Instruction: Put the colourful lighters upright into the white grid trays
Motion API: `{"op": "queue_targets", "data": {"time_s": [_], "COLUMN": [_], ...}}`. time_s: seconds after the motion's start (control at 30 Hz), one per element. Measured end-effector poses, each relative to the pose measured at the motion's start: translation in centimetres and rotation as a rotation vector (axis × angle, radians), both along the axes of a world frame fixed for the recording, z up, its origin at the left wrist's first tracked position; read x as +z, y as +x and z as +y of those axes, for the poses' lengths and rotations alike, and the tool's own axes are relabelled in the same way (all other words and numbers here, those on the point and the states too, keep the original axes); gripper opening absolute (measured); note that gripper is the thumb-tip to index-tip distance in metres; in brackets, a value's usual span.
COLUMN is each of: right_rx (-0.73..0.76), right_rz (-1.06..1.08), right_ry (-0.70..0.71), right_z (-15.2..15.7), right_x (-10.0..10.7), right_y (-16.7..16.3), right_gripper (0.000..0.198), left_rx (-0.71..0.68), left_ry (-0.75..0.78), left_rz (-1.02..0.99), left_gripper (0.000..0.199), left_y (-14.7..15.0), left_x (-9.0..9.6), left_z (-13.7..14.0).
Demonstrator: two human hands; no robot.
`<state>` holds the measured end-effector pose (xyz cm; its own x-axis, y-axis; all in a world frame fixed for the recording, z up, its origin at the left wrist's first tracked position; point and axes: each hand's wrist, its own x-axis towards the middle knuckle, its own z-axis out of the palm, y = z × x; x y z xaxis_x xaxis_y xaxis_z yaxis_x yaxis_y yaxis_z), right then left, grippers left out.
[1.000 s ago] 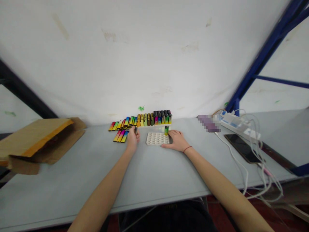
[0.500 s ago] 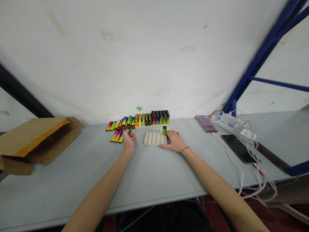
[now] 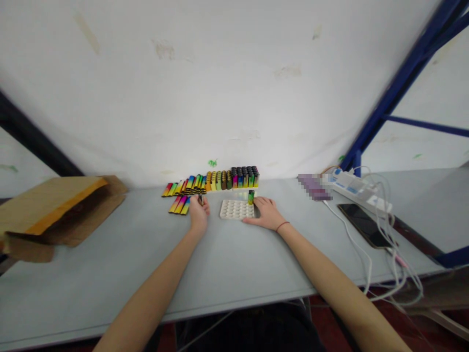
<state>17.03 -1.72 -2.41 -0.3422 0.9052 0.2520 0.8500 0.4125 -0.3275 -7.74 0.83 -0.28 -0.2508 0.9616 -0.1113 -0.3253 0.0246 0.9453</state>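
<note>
A white tray (image 3: 230, 210) with rows of round holes lies on the table. One green-and-yellow tube (image 3: 251, 197) stands upright at its back right corner. My right hand (image 3: 269, 213) holds the tray's right end, thumb along the front edge and fingers behind, close to the standing tube. Left of the tray, my left hand (image 3: 199, 212) is closed, pinching a small tube (image 3: 200, 199) with a dark end; most of it is hidden by the fingers. Beside that hand lie a few rainbow-coloured tubes (image 3: 177, 205), with a larger pile of similar tubes (image 3: 190, 185) behind.
Upright yellow and brown tubes (image 3: 219, 181) and black-topped coloured tubes (image 3: 245, 177) stand in rows by the wall. An opened cardboard box (image 3: 66, 205) sits on the left. To the right are a phone (image 3: 362, 225), a power strip (image 3: 361, 190) and tangled white cables (image 3: 351, 239).
The view has shifted very slightly. My left hand has turned a little with the small tube in its fingers. My right hand stays at the tray.
</note>
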Motion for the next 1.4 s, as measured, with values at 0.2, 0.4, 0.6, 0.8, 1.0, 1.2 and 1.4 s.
{"op": "queue_targets", "data": {"time_s": [0.2, 0.4, 0.6, 0.8, 1.0, 1.2, 1.4], "right_rx": [0.011, 0.011, 0.009, 0.013, 0.022, 0.022, 0.019], "right_rz": [-0.005, -0.008, 0.003, 0.0, -0.004, -0.006, -0.013], "right_ry": [0.004, 0.012, -0.004, 0.001, 0.0, 0.009, 0.001], "right_z": [0.2, 0.2, 0.1, 0.1, 0.1, 0.2, 0.1], "right_x": [-0.3, -0.5, -0.4, -0.4, -0.4, -0.5, -0.2], "right_y": [0.2, 0.2, 0.1, 0.1, 0.1, 0.1, 0.2], "right_gripper": [0.076, 0.074, 0.075, 0.076, 0.076, 0.074, 0.077], "left_rx": [-0.123, -0.401, -0.456, -0.434, -0.398, -0.33, 0.061], "left_ry": [0.249, 0.543, 0.507, 0.479, 0.498, 0.577, 0.249], "left_rz": [0.286, 0.741, 0.756, 0.799, 0.96, 1.262, 1.49], "left_gripper": [0.023, 0.018, 0.022, 0.022, 0.026, 0.032, 0.034], "left_y": [2.1, 5.1, 6.5, 7.0, 7.0, 6.7, 1.3], "left_x": [1.1, 1.8, 0.1, 0.0, 0.1, 0.8, 2.6], "left_z": [-1.1, -2.3, -1.4, -0.7, -0.7, -1.9, -1.9]}}
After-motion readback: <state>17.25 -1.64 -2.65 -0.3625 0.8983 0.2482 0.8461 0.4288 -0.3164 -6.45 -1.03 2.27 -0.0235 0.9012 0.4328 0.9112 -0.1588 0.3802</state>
